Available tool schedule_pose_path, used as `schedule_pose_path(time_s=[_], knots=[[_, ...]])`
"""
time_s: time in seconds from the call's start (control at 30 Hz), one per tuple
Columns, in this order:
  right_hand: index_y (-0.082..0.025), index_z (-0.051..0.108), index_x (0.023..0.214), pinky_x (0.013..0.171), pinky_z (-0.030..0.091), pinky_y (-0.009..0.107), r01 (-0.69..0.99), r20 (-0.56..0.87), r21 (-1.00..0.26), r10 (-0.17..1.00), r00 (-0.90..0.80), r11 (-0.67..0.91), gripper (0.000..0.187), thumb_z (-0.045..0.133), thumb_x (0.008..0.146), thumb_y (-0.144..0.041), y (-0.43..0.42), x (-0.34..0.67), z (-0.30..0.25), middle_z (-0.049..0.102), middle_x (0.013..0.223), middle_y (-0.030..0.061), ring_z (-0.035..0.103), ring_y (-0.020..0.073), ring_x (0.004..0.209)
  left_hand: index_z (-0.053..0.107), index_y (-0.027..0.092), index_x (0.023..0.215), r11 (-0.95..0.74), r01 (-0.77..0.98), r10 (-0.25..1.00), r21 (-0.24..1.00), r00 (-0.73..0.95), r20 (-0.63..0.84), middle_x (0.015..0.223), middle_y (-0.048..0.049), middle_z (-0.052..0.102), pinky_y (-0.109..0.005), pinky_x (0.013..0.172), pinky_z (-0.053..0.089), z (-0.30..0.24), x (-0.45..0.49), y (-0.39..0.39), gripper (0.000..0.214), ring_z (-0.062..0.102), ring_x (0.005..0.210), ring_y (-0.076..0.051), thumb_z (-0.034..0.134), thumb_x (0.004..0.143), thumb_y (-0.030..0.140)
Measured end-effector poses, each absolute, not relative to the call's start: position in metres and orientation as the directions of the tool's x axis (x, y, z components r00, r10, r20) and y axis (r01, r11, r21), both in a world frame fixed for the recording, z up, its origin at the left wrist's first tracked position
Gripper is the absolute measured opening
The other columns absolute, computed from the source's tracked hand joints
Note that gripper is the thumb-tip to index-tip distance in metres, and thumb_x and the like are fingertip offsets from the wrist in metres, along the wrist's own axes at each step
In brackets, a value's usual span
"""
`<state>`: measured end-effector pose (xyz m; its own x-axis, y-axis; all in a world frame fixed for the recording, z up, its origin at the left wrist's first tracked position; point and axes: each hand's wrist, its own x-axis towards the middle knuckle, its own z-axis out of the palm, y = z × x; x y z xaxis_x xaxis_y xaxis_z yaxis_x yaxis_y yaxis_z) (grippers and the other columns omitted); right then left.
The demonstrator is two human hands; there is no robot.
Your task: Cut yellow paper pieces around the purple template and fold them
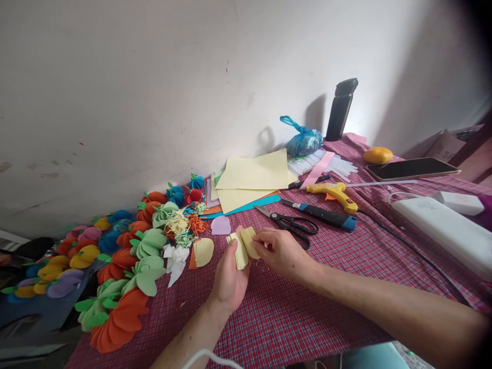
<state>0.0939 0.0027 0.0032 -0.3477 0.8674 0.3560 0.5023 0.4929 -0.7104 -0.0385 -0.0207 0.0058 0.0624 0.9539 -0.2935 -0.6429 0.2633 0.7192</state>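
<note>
My left hand (pixel 228 279) grips a small stack of pale yellow folded paper pieces (pixel 243 247) from below, above the red checked tablecloth (pixel 292 318). My right hand (pixel 280 252) pinches the right side of the same stack with thumb and fingers. Black-handled scissors (pixel 289 222) lie just behind my right hand. A loose yellow paper cut-out (pixel 203 251) and a lilac one (pixel 220 225) lie to the left of the stack.
Several paper flowers in orange, green, yellow, blue and purple (pixel 126 266) crowd the table's left. Coloured paper sheets (pixel 251 179), a yellow glue gun (pixel 334 193), a blue-handled knife (pixel 323 215), glue sticks, a blue bag, a black bottle (pixel 341 108), an orange, a phone (pixel 411 168) and a white power bank (pixel 442 228) lie behind and right.
</note>
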Motion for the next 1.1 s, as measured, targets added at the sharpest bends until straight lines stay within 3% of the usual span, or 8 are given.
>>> schedule_pose_path(time_s=[0.5,0.7,0.97,1.1], knots=[[-0.015,0.064,0.071,0.055,0.036,0.021,0.506,0.33,-0.751,0.905,-0.267,0.424,0.018,0.048,0.078,-0.014,0.005,0.096,0.004,0.062,0.067,0.0015,0.051,0.0103,0.059,0.057,0.017,0.111,0.272,-0.657,0.951,0.703,0.073,-0.3,0.104,-0.006,0.064,-0.029,0.081,0.045,0.004,-0.036,-0.021,0.033,0.059,0.091,-0.017,0.05,0.082,0.03],[-0.017,0.066,0.079,0.048,0.031,0.019,0.484,0.263,-0.798,0.93,-0.258,0.359,0.021,0.045,0.08,-0.018,0.01,0.095,-0.004,0.061,0.062,-0.0016,0.047,0.008,0.051,0.056,0.018,0.111,0.281,-0.674,0.949,0.683,0.092,-0.3,0.103,-0.0055,0.064,-0.029,0.079,0.046,0.001,-0.037,-0.019,0.033,0.058,0.09,-0.016,0.049,0.082,0.031],[-0.018,0.064,0.078,0.051,0.036,0.02,0.499,0.246,-0.794,0.934,-0.258,0.347,0.016,0.047,0.079,-0.019,0.011,0.096,-0.006,0.064,0.068,0.0006,0.053,0.0097,0.056,0.057,0.016,0.11,0.277,-0.674,0.952,0.685,0.096,-0.29,0.102,-0.0061,0.064,-0.03,0.08,0.045,0.001,-0.037,-0.018,0.032,0.058,0.092,-0.018,0.047,0.083,0.031],[-0.019,0.058,0.094,0.054,0.04,0.021,0.422,0.231,-0.852,0.945,-0.23,0.31,0.018,0.05,0.078,-0.018,0.011,0.096,-0.008,0.067,0.078,0.002,0.058,0.0117,0.062,0.056,0.017,0.111,0.261,-0.677,0.955,0.688,0.079,-0.285,0.104,-0.0064,0.063,-0.029,0.08,0.046,-0.001,-0.037,-0.017,0.033,0.058,0.093,-0.018,0.047,0.082,0.03]])
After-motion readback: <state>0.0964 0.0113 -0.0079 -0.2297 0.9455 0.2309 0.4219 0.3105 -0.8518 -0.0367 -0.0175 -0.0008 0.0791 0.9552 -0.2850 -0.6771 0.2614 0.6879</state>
